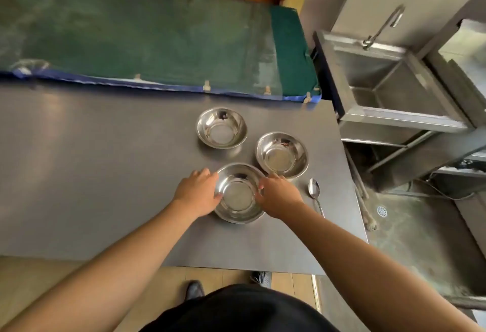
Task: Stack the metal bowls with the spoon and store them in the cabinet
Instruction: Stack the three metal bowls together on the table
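Three shiny metal bowls stand apart on the grey steel table (92, 174). The near bowl (238, 195) sits between my hands: my left hand (198, 191) grips its left rim and my right hand (277, 195) grips its right rim. A second bowl (282, 155) stands just behind and to the right, and the far bowl (221, 128) stands further back. A metal spoon (314, 192) lies flat on the table to the right of my right hand, bowl end pointing away from me.
A green padded surface (157, 37) with a blue edge borders the table's far side. A steel sink (389, 87) with a tap stands to the right, past the table's right edge. A floor drain (381, 211) lies below it.
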The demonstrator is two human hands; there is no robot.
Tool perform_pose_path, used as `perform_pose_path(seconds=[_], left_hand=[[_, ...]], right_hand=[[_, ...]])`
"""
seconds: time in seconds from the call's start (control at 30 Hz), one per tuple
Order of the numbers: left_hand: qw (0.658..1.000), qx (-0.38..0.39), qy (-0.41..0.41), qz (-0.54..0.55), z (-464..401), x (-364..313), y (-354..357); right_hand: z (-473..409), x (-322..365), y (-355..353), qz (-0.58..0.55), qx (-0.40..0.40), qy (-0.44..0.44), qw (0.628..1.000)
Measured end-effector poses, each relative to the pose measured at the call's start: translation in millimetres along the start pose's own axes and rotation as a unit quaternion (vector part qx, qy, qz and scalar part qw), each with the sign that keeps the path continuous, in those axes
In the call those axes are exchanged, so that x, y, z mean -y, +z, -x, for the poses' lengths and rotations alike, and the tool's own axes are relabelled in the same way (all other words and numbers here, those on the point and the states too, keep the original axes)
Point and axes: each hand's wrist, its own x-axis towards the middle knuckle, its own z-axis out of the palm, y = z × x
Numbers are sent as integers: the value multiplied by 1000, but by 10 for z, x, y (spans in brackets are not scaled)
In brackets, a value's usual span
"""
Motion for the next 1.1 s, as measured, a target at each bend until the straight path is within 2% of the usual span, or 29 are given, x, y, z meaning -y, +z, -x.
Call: perform_pose_path(seconds=[0.13,0.3,0.6,0.8,1.1], left_hand=[[997,37,-64,16,39,-128,195],[985,40,-155,66,30,-273,387],[920,11,-312,236,-23,-558,636],[901,-18,-333,278,-87,-570,632],[902,-83,-320,279,-28,-230,335]], right_hand=[[-64,-219,96,-5,32,1,999],[-242,-473,242,-24,55,-32,998],[-421,-742,456,-156,105,-64,980],[-489,-725,453,-298,125,14,946],[-590,-442,207,-323,70,-23,944]])
